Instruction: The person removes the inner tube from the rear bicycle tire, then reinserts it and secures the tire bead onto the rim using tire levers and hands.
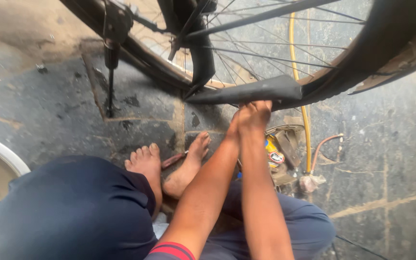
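Well left of the hands, a white basin rim [3, 153] curves at the frame edge, and up and left of them a thin black stand leg [110, 82] drops from the bicycle frame to the stone floor [49, 110]. Below and left of the hands the person's bare feet [169, 161] rest on the floor, a small reddish tool [172, 160] lying between them. The left hand [234, 126] and the right hand [255, 114] are pressed together, fingers clenched on the loose black inner tube [246, 91] where it hangs out of the tyre [362, 53] at the bottom of the wheel rim [217, 83]; how much each hand grips alone I cannot tell. A hard tug here could pinch or tear the tube against the rim edge, and the spokes [246, 53] just above the fingers could catch them if the wheel turns. Just right of the hands, a yellow hose [304, 120] runs down to an open tin of bits [280, 151], and a brownish hose end [321, 149] lies beyond, crowding the floor there.
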